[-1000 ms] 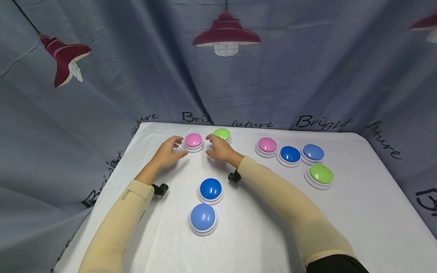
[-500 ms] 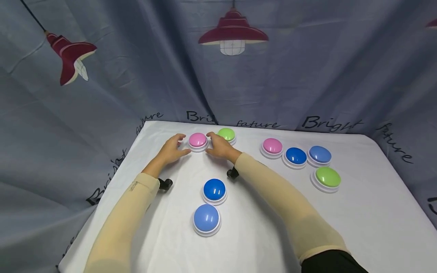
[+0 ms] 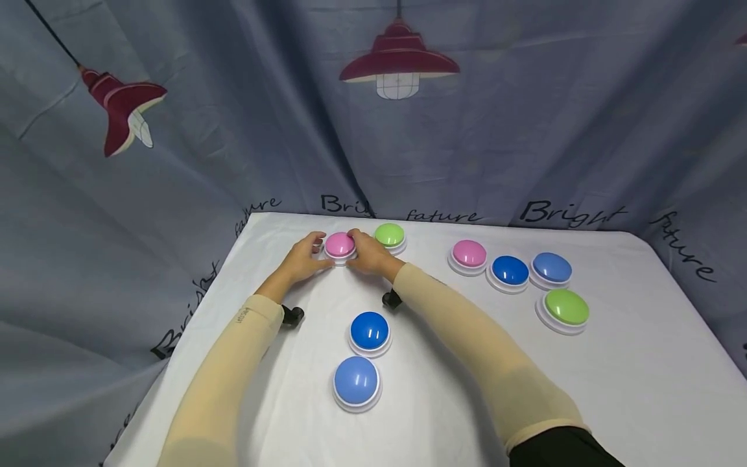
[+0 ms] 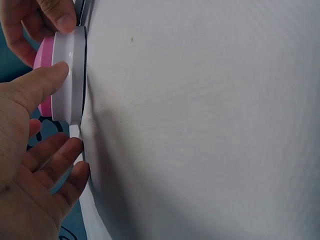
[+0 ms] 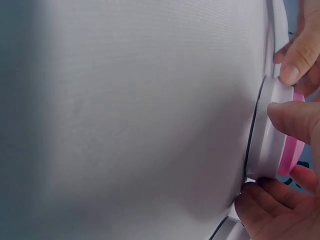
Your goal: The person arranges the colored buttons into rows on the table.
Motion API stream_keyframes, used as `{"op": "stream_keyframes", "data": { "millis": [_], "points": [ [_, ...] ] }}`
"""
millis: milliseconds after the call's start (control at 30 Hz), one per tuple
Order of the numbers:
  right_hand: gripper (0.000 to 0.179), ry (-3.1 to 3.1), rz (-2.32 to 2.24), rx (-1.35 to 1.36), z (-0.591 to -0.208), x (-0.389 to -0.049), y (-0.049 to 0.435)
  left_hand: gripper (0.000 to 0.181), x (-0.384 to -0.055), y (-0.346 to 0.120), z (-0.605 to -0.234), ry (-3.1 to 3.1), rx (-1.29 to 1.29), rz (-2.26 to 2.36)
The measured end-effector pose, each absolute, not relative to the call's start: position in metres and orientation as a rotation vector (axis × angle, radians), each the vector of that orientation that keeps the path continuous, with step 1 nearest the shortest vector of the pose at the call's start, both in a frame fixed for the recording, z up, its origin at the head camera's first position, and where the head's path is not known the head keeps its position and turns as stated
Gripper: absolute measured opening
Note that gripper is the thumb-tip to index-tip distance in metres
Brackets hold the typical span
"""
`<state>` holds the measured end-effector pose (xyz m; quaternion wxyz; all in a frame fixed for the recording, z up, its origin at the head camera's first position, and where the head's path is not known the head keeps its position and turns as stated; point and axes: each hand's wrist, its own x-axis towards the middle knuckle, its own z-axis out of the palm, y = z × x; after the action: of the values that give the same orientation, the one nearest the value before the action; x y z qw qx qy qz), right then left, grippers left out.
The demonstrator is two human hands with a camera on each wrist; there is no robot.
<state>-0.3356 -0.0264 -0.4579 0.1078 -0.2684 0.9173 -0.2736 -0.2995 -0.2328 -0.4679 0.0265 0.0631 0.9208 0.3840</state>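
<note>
A pink dome push button (image 3: 340, 244) with a white round base sits near the table's far edge, between both hands. My left hand (image 3: 300, 259) holds its left side; in the left wrist view the thumb (image 4: 52, 80) lies on the white base, while the lower fingers spread loosely. From the other side my right hand (image 3: 373, 254) grips the same button. Its thumb (image 5: 287, 117) presses the base's front in the right wrist view, with curled fingertips at the base's lower side. Just right of that hand stands a green push button (image 3: 390, 235), its base partly hidden.
Nearer on the white table (image 3: 432, 402) are a dark blue button (image 3: 369, 331) and a light blue button (image 3: 356, 381). Farther right sit a second pink button (image 3: 469, 253) and several blue and green ones (image 3: 566, 307). A grey-blue printed curtain (image 3: 233, 97) hangs behind the table.
Both hands have closed in on the pink button from its two sides, the right hand moving left onto it. The buttons keep their places; the head view has shifted slightly.
</note>
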Motion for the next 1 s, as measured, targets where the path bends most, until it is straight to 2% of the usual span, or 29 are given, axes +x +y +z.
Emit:
{"op": "stream_keyframes", "data": {
  "millis": [467,1000],
  "points": [
    [0.067,2.73,-0.816,-0.813,-0.456,-0.333,-0.022,0.07,-0.302,-0.218,-0.47,2.906,0.294,1.121],
    [0.065,2.775,-0.862,-0.87,-0.437,-0.302,0.02,0.073,-0.276,-0.191,-0.445,2.937,0.456,1.013]
  ]
}}
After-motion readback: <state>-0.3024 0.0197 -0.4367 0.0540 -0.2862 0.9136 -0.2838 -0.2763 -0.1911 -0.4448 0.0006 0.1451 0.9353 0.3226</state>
